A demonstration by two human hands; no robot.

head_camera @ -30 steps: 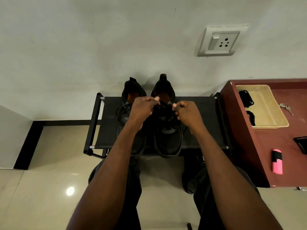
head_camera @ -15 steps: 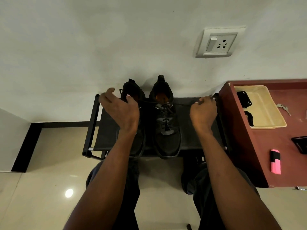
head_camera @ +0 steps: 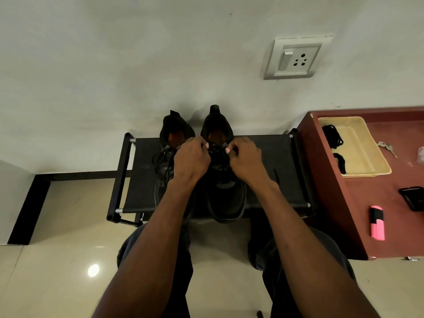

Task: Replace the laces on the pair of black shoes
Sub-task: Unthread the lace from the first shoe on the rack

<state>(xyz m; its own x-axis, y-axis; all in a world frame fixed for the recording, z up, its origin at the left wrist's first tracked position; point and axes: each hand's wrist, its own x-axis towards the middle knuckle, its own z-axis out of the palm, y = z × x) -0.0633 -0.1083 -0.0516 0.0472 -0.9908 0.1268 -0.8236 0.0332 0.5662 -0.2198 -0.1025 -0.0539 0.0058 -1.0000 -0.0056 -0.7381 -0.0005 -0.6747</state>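
Two black shoes stand side by side on a low black rack (head_camera: pixel 275 177), heels toward the wall. The right shoe (head_camera: pixel 226 198) has its black lace (head_camera: pixel 218 152) pinched at the top eyelets by both hands. My left hand (head_camera: pixel 191 160) and my right hand (head_camera: pixel 246 160) sit close together over its tongue, fingertips closed on the lace ends. The left shoe (head_camera: pixel 171 134) is partly hidden under my left wrist, and its loose lace (head_camera: pixel 160 159) lies in loops over its front.
A maroon table (head_camera: pixel 358 210) stands right of the rack. On it sit a cream tray (head_camera: pixel 364 152) holding black laces (head_camera: pixel 332 138), keys (head_camera: pixel 387 148), a pink marker (head_camera: pixel 377 222) and a black object (head_camera: pixel 413 197). A wall socket (head_camera: pixel 296 58) is above. Glossy tiled floor lies below.
Half a second ago my hands were spread wide apart, drawing the lace taut sideways. Now both have come back together over the right shoe's top eyelets.
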